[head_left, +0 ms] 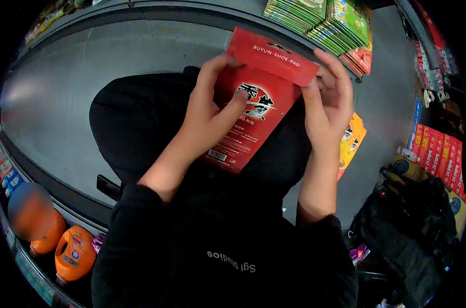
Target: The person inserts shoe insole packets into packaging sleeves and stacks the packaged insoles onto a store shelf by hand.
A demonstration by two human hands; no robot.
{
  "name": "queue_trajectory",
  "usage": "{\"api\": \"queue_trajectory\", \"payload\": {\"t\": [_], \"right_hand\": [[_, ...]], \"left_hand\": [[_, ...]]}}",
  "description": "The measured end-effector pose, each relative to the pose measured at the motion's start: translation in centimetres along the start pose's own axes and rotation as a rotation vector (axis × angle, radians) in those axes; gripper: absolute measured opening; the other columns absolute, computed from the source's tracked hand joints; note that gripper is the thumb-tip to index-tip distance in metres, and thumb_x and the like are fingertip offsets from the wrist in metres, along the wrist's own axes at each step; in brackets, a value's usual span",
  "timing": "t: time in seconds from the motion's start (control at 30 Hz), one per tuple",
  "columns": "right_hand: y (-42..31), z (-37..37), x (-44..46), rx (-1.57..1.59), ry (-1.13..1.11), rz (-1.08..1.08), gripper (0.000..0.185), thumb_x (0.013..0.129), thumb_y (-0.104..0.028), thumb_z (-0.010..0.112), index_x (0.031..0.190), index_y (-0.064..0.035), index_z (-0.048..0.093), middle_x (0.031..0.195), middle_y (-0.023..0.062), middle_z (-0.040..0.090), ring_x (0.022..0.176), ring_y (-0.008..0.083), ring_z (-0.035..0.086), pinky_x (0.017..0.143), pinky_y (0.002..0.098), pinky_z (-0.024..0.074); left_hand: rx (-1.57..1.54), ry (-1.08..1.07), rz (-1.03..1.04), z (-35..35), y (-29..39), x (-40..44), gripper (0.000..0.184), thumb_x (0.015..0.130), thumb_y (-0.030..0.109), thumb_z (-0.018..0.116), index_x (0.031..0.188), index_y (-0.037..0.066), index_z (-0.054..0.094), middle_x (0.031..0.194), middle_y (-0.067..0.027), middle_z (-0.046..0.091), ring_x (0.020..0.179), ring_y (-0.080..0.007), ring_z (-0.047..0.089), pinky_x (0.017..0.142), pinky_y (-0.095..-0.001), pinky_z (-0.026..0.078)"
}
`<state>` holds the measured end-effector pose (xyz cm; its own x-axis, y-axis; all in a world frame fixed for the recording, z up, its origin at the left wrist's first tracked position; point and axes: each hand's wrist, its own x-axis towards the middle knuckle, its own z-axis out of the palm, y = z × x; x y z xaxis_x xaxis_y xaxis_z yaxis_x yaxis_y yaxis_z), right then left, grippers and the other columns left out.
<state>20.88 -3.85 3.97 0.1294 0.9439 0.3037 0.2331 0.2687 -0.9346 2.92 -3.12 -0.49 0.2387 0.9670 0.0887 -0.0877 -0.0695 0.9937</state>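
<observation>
A red shoe pad package (258, 131) with a folded top flap and white lettering is held up over my lap, tilted. My left hand (210, 110) grips its left side, with the thumb across the printed front and the other fingers partly hidden behind. At the upper right corner, the thumb and fingers of my right hand (329, 97) pinch the edge of the flap, one finger raised. Yellow packages (352, 141) with similar print show beyond my right wrist, partly covered by it.
Stacked green packages (310, 25) stand on the shelf ahead, with red ones (357, 60) beside them. Orange detergent jugs (74, 252) sit on a low shelf at left. A black bag (407, 231) and red boxes (438, 154) are at right. Grey floor (53, 102) surrounds my knees.
</observation>
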Motion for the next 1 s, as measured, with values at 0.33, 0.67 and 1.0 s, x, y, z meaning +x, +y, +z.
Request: {"api": "queue_trajectory", "payload": {"t": [0.33, 0.67, 1.0], "right_hand": [[-0.1, 1.5, 0.0, 0.002, 0.058, -0.050, 0.022, 0.086, -0.002, 0.053, 0.107, 0.0020, 0.058, 0.104, 0.0075, 0.060, 0.094, 0.0115, 0.055, 0.081, 0.0226, 0.0431], [0.8, 1.3, 0.3, 0.298, -0.050, 0.089, 0.030, 0.080, 0.004, 0.051, 0.110, 0.0028, 0.057, 0.112, 0.0119, 0.058, 0.100, 0.0160, 0.055, 0.088, 0.0253, 0.0411], [-1.3, 0.8, 0.7, -0.145, -0.227, -0.179, 0.038, 0.064, -0.005, 0.071, 0.100, -0.0012, 0.061, 0.102, 0.0115, 0.058, 0.097, 0.0228, 0.056, 0.085, 0.0307, 0.0432]], "left_hand": [[0.245, 0.028, 0.151, 0.4, 2.0, 0.5, 0.046, 0.077, 0.004, 0.065, 0.118, 0.001, 0.045, 0.110, -0.0078, 0.049, 0.101, -0.0165, 0.050, 0.086, -0.0275, 0.042], [0.167, -0.003, 0.127, -0.4, 1.1, 1.2, 0.025, 0.077, 0.004, 0.065, 0.100, 0.001, 0.055, 0.098, -0.0072, 0.053, 0.088, -0.0154, 0.054, 0.076, -0.0257, 0.044], [0.074, 0.027, 0.173, -0.6, 0.2, 1.1, 0.020, 0.075, 0.005, 0.066, 0.093, 0.000, 0.059, 0.092, -0.0056, 0.054, 0.083, -0.0137, 0.056, 0.072, -0.0245, 0.044]]}}
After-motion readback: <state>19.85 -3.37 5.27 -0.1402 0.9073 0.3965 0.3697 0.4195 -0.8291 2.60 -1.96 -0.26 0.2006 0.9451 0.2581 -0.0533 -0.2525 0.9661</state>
